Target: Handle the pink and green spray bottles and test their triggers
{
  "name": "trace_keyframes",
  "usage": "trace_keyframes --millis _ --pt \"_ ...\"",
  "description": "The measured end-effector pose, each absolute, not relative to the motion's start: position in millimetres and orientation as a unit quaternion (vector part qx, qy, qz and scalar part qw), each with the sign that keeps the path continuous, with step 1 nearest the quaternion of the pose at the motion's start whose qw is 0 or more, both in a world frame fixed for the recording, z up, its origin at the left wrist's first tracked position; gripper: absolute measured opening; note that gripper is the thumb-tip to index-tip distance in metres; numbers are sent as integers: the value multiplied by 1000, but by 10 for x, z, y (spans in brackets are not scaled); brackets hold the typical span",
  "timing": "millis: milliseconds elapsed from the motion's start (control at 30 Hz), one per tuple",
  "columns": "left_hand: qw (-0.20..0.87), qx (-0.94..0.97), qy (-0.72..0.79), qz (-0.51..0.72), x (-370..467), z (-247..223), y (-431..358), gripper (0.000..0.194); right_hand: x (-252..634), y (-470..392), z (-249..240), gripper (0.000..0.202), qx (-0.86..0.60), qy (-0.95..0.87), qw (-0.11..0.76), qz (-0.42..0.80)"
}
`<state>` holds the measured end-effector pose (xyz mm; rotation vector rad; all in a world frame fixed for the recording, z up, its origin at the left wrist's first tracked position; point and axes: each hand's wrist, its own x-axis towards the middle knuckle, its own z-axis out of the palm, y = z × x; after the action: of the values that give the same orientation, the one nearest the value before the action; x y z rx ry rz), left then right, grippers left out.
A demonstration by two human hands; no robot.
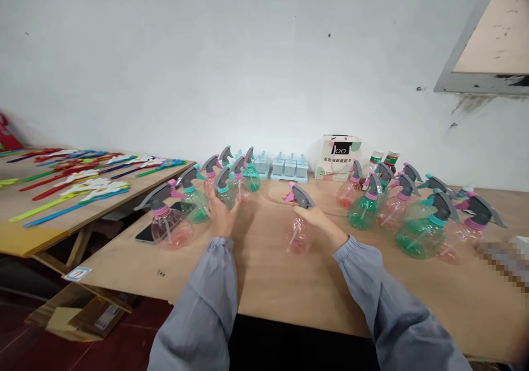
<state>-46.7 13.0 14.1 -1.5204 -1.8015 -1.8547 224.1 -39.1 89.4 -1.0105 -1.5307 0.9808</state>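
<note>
My right hand (309, 213) is closed around the neck of a pink spray bottle (298, 237) with a grey and pink trigger head, upright over the middle of the table. On the left, my left hand (222, 212) is at a spray bottle with a green collar (223, 188), its fingers curved around the body. Close by stand a clear pink bottle (171, 229), a green bottle (195, 204) and several others. A second group stands at the right, including a green bottle (362, 212) and another green bottle (420, 237).
Pale blue moulds (290, 168) and a printed carton (338, 159) stand by the wall. A phone (145, 234) lies behind the left pink bottle. Colourful long-handled items (78, 192) cover the left table. A blurred patch (506, 263) is at the right edge.
</note>
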Motion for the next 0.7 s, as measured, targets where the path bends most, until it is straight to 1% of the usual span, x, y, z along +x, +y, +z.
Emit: trace_keyframes --millis 67,100,133,200,267,300,433,533,700 --pt "72 -495 -624 -600 -425 142 84 85 2226 -400 998 31 -405 -583 519 476" --pt "77 -504 -624 -592 -393 143 53 83 2217 -406 1053 32 -387 -562 521 514" --pt "78 -525 -615 -583 -354 143 22 78 2209 -414 1108 33 -364 -544 522 546" --pt "65 -590 -578 -560 -260 133 -34 62 2200 -428 1198 34 -321 -520 522 595" --pt "25 -652 -524 -547 -168 114 -70 48 2202 -435 1245 31 -291 -501 527 621" --pt "-3 -677 -497 -544 -132 104 -79 45 2204 -434 1251 30 -286 -492 531 628" --pt "-93 -713 -437 -540 -72 79 -75 43 2212 -419 1222 29 -306 -462 546 628" --pt "-108 -706 -435 -548 -79 73 -60 43 2202 -415 1217 29 -326 -458 539 628" --pt "-114 -707 -421 -557 -77 63 -54 45 2194 -399 1226 19 -343 -455 539 620"
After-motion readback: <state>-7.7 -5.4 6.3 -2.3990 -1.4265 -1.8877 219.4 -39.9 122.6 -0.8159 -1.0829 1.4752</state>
